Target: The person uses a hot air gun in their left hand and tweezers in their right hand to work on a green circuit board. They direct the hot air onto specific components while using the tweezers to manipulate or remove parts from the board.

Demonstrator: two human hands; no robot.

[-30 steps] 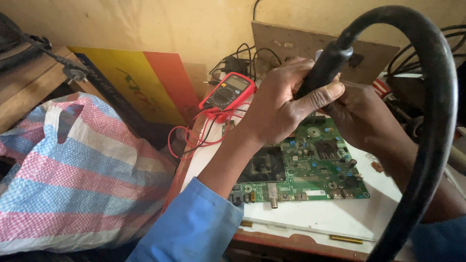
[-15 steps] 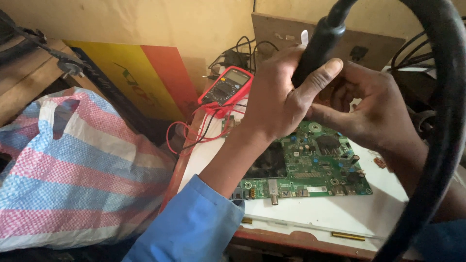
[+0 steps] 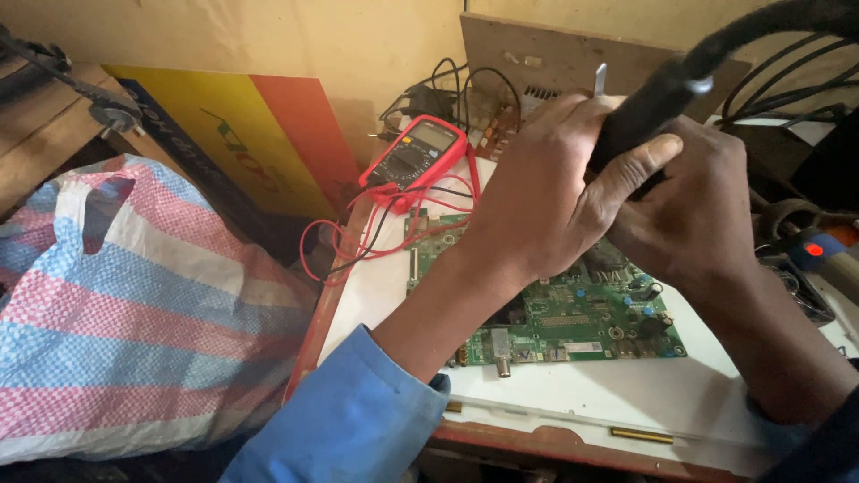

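My left hand grips the black handle of a hot-air tool, whose thick black hose arcs up and off to the right. Its metal tip pokes up beside my fingers. My right hand sits just behind the left hand, cupped against the same handle; whether it grips it is hidden. Both hands hover over a green circuit board lying flat on a white work surface.
A red multimeter with red and black leads lies at the back left of the board. A woven striped bag fills the left. A brown board and black cables stand behind. More tools lie at the right edge.
The view has shifted, so the hose now loops out of the top right. Both hands with the tool have risen slightly over the circuit board.
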